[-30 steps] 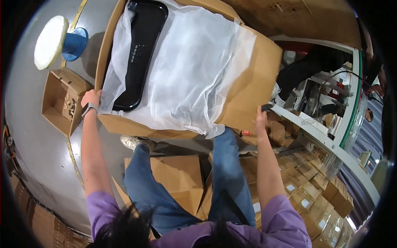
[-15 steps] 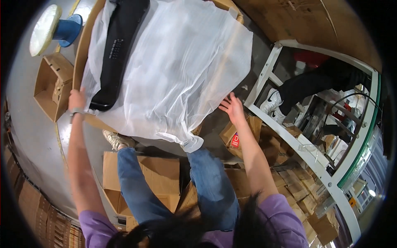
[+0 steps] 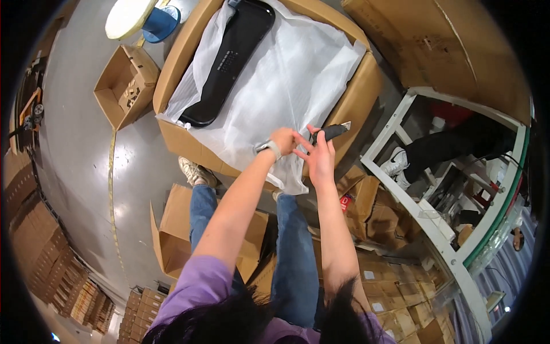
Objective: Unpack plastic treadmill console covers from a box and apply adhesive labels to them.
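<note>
A large open carton stands before me, lined with a white foam sheet. At the left inside it lies a long, glossy black unit with a row of small marks, partly wrapped in foam. Above the carton's near right corner, my right hand holds a black-handled knife with a pale metallic tip pointing right; some of its fingers stick out leftward. My left hand, with a wristband, meets those fingers over the foam. Its own fingers are curled, and whatever is in them is hidden.
A smaller open box and a blue spool stand on the floor to the left. Another open carton lies by my legs. A white metal frame rises at right, with a person's black-trousered leg behind it.
My left hand has left the carton's left edge and come across to my right hand. The black-handled knife now shows in my right hand. The carton appears further right, its right flap uncovered.
</note>
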`<state>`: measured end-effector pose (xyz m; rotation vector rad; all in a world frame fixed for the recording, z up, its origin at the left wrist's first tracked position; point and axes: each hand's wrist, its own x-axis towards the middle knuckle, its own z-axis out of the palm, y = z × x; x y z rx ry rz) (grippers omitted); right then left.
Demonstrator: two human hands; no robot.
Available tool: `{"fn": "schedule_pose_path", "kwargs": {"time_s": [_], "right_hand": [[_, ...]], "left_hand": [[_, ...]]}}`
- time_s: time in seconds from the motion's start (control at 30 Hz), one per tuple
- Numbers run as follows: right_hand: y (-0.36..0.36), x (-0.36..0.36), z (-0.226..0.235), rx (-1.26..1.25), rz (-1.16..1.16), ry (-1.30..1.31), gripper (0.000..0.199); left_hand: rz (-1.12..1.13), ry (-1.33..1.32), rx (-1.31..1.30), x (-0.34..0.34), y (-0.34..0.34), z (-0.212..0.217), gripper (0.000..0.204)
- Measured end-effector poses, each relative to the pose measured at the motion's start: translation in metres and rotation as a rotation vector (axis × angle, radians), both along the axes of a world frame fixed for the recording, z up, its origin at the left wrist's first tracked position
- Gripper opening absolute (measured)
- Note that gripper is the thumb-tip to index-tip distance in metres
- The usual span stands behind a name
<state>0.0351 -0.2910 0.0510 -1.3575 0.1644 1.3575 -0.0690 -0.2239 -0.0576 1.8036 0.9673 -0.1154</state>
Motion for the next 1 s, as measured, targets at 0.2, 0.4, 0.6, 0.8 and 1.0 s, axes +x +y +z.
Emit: {"fn": "schedule_pose_path", "kwargs": {"time_s": [0.2, 0.4, 0.6, 0.8, 1.0], "right_hand": [[-0.027, 0.027, 0.085, 0.065, -0.001, 0.016, 0.031], [-0.004, 0.026, 0.193, 0.065, 0.016, 0.073, 0.032], [-0.021, 0.028, 0.293, 0.140, -0.178, -0.189, 0.030], [-0.043, 0.012, 0.339, 0.396, -0.088, -0.148, 0.032], [-0.010, -0.048, 0.397, 0.521, 0.305, 0.008, 0.033]], "left_hand": [[0.125, -0.513, -0.196, -0.012, -0.012, 0.176, 0.028], [0.029, -0.836, -0.232, 0.012, -0.017, 0.300, 0.028], [-0.078, -0.851, -0.183, 0.010, -0.032, 0.390, 0.025], [-0.059, -0.778, -0.298, -0.029, -0.036, 0.428, 0.014], [0.026, -0.886, -0.124, -0.093, -0.024, 0.485, 0.020]]}}
